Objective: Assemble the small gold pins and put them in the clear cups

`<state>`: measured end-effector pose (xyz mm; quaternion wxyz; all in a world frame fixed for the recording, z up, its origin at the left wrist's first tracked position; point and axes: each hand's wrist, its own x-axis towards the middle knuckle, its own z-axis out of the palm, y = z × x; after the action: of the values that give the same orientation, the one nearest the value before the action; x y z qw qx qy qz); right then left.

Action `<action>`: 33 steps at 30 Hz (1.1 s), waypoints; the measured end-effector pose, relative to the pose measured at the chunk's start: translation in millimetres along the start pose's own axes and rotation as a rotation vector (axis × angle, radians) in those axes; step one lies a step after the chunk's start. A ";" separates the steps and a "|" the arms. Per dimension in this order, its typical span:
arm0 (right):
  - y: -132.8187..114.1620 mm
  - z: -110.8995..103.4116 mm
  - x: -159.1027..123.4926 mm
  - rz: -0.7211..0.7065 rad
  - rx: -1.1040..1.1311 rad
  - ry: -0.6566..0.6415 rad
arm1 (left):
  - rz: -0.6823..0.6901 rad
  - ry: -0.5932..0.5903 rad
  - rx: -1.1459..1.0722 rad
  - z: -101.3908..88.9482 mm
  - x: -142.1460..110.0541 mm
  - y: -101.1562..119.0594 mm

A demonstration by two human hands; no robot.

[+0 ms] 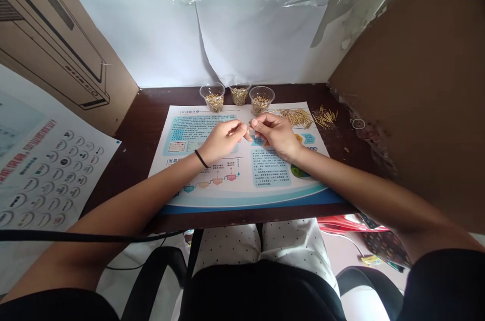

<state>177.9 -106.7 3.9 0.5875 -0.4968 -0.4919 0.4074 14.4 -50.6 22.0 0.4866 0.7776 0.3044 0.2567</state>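
My left hand (224,138) and my right hand (276,133) meet fingertip to fingertip over a printed blue-and-white sheet (227,179) on a dark wooden table (132,134). Both hands are pinched shut on something tiny between them that I cannot make out. A black band circles my left wrist. Just beyond my hands stand three clear plastic cups (212,95), (239,92), (261,99) holding small brass-coloured parts. Right of the cups lie two loose heaps of thin golden pins (296,116), (325,117).
A cardboard box (56,43) leans at the left and a brown cardboard panel (417,84) walls the right. White paper and plastic film cover the back. A sheet with round icons (49,179) lies at the left. A black cable (76,236) crosses my left arm.
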 end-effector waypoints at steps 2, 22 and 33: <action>-1.2 0.1 -0.8 0.009 0.000 -0.020 | -0.005 0.016 -0.010 1.0 0.3 -0.4; -0.3 7.5 -13.2 -0.090 -0.093 -0.184 | 0.053 0.064 0.024 -0.6 5.9 -6.5; -0.7 10.0 -11.0 -0.034 -0.128 -0.203 | 0.093 0.057 0.003 0.5 6.5 -12.2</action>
<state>166.1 -115.6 2.9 0.5084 -0.4811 -0.5826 0.4132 16.5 -42.0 11.3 0.4639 0.7840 0.2820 0.3009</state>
